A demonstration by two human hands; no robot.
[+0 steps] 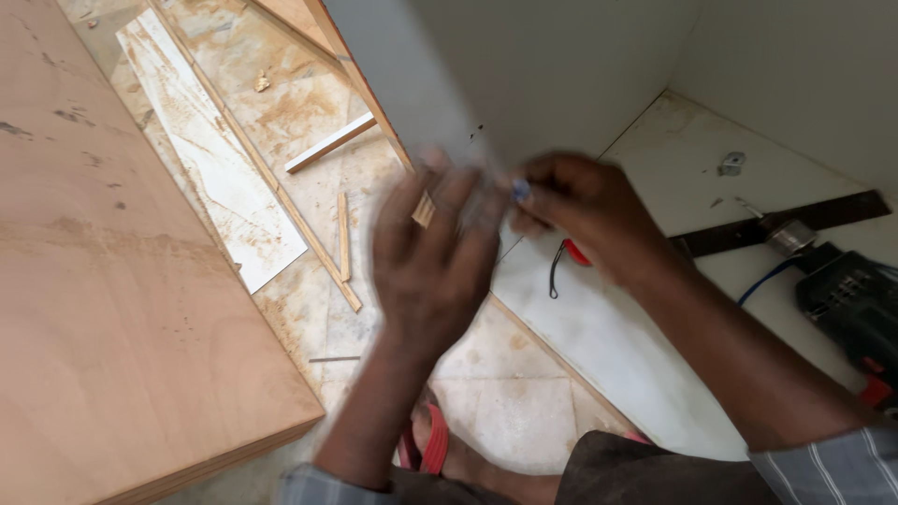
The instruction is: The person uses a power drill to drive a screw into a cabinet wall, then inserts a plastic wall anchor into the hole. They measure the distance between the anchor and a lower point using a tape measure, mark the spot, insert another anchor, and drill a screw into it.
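The left hand point(432, 251) is raised in the middle of the view, back toward the camera and smeared by motion blur; its fingers point up and lie close together, though whether they grip anything cannot be told. Just to its right, the right hand point(582, 217) has its fingertips bunched in a pinch on a small bluish-white object point(520, 190) (too blurred to identify), held against the near edge of the upright white laminated cabinet panel point(524, 75).

Below the right hand, on the white cabinet floor board point(599, 346), part of a red-handled tool with a thin black loop point(565, 259) shows from under the wrist. Farther right on the same board lie a long dark flat metal ruler point(795, 222), a dark green power drill with a silver chuck point(842, 290) and its blue cable point(765, 279), and, toward the far corner, a small grey metal bracket point(731, 164).

A large bare plywood sheet point(112, 281) fills the left side. Between it and the cabinet, the mottled beige stone floor point(496, 393) carries a long whitish laminate offcut point(210, 159), several thin wooden strips point(329, 143) and scattered chips. At the near edge, a foot in a red sandal point(432, 449) rests on the floor below the left forearm. No package, label or sign is visible.
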